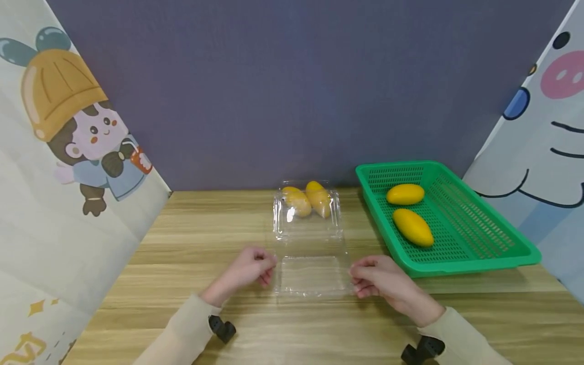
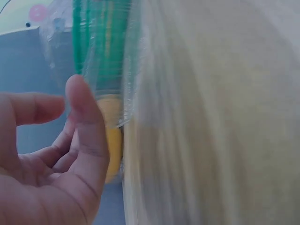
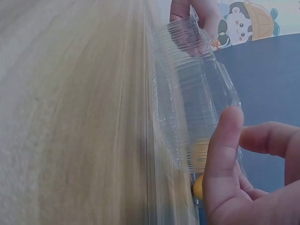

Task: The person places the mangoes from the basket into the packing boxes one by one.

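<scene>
A hinged clear plastic clamshell box (image 1: 307, 238) lies unfolded on the table. Two yellow mangoes, one on the left (image 1: 297, 202) and one on the right (image 1: 319, 198), sit in its far half. Thumb and index finger of my left hand (image 1: 252, 266) are at the left edge of the near half. On the opposite edge, my right hand (image 1: 376, 279) pinches the plastic between thumb and index finger. From the right wrist, the ribbed clear wall (image 3: 187, 89) stands tilted between both hands. The left wrist view shows the left hand's thumb (image 2: 86, 122) beside the plastic.
To the right stands a green perforated basket (image 1: 465, 268) with two more mangoes, an upper one (image 1: 405, 194) and a lower one (image 1: 412, 227). A dark panel (image 1: 292, 91) rises behind the wooden table (image 1: 205, 213). Cartoon-printed sheets flank both sides.
</scene>
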The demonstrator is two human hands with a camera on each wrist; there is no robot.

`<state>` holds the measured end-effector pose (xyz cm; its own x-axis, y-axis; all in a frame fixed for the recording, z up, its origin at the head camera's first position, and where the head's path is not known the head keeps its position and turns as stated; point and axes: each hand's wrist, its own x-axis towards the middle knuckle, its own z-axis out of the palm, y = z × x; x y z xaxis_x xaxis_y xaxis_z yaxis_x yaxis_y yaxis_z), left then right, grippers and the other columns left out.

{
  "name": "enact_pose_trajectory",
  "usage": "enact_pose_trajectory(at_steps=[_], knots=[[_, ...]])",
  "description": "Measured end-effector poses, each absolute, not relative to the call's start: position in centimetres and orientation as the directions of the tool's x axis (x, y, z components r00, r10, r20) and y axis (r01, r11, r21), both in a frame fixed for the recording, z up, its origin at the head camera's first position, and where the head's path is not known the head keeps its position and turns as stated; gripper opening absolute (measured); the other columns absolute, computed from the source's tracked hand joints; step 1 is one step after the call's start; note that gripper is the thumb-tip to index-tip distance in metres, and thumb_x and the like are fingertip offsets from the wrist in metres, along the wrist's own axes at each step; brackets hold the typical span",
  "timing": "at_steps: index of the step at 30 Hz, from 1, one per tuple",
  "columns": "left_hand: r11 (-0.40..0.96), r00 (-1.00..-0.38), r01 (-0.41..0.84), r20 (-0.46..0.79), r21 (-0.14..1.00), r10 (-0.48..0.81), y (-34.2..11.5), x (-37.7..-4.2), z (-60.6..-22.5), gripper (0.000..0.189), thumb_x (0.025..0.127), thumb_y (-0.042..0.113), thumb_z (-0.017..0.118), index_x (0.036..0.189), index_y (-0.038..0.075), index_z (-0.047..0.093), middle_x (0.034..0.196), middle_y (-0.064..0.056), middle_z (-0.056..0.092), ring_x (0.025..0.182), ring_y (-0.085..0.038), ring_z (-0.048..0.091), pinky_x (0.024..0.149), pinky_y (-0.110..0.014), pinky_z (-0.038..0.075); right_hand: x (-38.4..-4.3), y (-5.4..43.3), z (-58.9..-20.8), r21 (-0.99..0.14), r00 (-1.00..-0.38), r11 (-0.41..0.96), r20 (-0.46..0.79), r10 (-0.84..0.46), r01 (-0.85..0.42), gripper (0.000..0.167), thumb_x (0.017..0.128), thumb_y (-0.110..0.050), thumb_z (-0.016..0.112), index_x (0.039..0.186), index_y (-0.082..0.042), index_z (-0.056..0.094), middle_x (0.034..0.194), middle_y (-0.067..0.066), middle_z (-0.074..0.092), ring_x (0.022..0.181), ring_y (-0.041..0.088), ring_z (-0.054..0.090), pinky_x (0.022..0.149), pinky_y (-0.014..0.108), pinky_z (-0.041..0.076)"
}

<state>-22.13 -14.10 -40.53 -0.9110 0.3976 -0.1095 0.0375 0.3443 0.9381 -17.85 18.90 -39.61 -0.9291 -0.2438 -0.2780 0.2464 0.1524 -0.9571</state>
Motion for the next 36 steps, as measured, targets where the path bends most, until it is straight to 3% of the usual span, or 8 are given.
enact_pose_trajectory(at_steps=[10, 25, 36], knots=[[0.359, -0.919, 0.041, -0.106, 0.933, 0.379, -13.4, -20.8, -40.2, 0.027, 0.101, 0.015, 0.06, 0.088, -0.008, 0.065, 0.071, -0.008, 0.063, 0.058, -0.015, 0.061, 0.056, -0.035, 0.06, -17.4, 19.2, -39.5, -0.959, -0.94, 0.145, -0.269, -0.212, 0.242, 0.038, 0.098, -0.009, 0.063, 0.121, 0.019, 0.051, 0.089, 0.014, 0.063, 0.072, 0.018, 0.064, 0.067, 0.03, 0.062], [0.201, -0.888, -0.107, -0.184, 0.974, 0.422, -13.2, -20.4, -40.9, 0.024, 0.101, 0.012, 0.057, 0.088, -0.008, 0.059, 0.069, -0.005, 0.059, 0.056, -0.012, 0.056, 0.053, -0.022, 0.054, -17.2, 19.2, -39.2, -0.959, -0.936, 0.136, -0.273, -0.222, 0.247, 0.035, 0.098, -0.01, 0.064, 0.118, 0.017, 0.052, 0.087, 0.013, 0.064, 0.071, 0.018, 0.065, 0.067, 0.031, 0.062], [0.16, -0.91, -0.13, -0.181, 0.979, 0.372, -12.9, -20.1, -40.8, 0.021, 0.101, 0.01, 0.059, 0.096, -0.011, 0.059, 0.072, -0.005, 0.058, 0.057, -0.012, 0.057, 0.052, -0.021, 0.054, -16.7, 18.3, -37.8, -0.907, -0.964, 0.386, -0.232, -0.128, 0.167, 0.029, 0.097, -0.008, 0.065, 0.115, 0.015, 0.06, 0.085, 0.017, 0.066, 0.068, 0.023, 0.066, 0.062, 0.036, 0.063]])
